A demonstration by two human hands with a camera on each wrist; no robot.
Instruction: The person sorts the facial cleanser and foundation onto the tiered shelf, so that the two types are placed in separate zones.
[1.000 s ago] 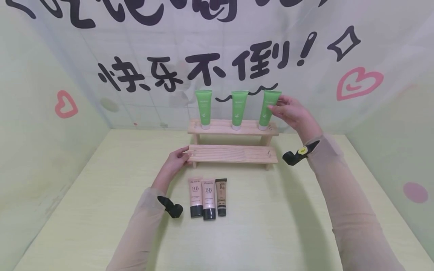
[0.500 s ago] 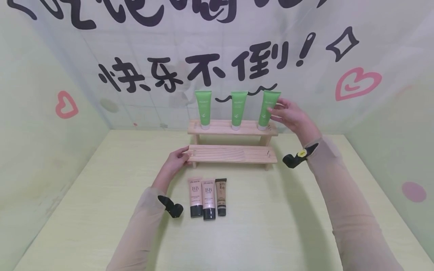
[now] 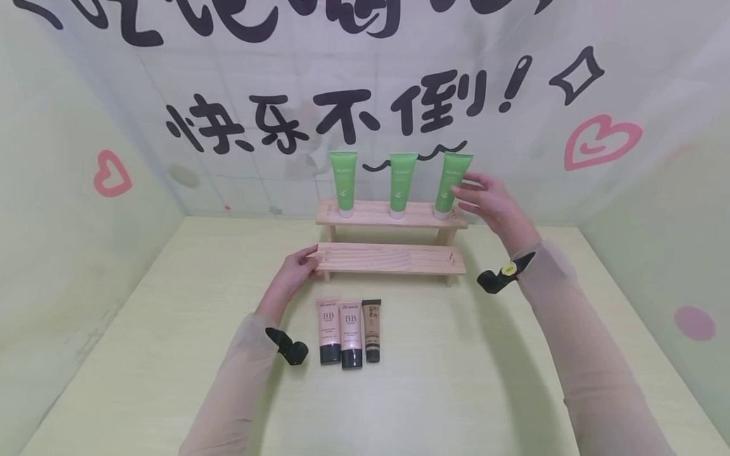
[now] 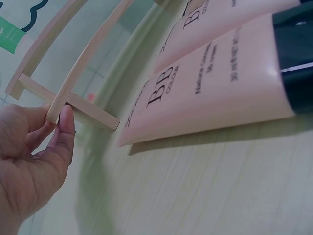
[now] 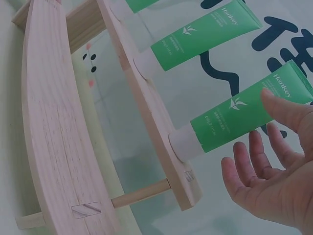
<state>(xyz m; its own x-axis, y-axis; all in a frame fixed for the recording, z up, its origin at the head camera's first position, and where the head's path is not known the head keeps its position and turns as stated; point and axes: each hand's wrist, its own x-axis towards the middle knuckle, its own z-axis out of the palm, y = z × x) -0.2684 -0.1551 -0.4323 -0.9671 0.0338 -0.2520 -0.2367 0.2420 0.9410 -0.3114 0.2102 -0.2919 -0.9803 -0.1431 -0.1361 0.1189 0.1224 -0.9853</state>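
Note:
Three green squeeze tubes stand upright on their white caps on the upper tier of a two-tier wooden display stand (image 3: pixel 393 258): a left tube (image 3: pixel 343 180), a middle tube (image 3: pixel 402 182) and a right tube (image 3: pixel 450 183). At the right tube, my right hand (image 3: pixel 490 204) has its fingers loosely spread beside it; the thumb overlaps the green front in the right wrist view, where the right hand (image 5: pixel 279 166) appears large. My left hand (image 3: pixel 295 269) pinches the left end of the lower board between thumb and fingers, as the left wrist view confirms.
In front of the stand lie two pink BB cream tubes (image 3: pixel 351 326) with black caps and a smaller brown tube (image 3: pixel 372 326), side by side on the pale table (image 3: pixel 433 392). A printed backdrop (image 3: pixel 274 183) rises behind the stand, with side walls left and right.
My right hand's fingers have loosened and spread away from the right green tube, which stays standing. The left hand keeps its place on the stand.

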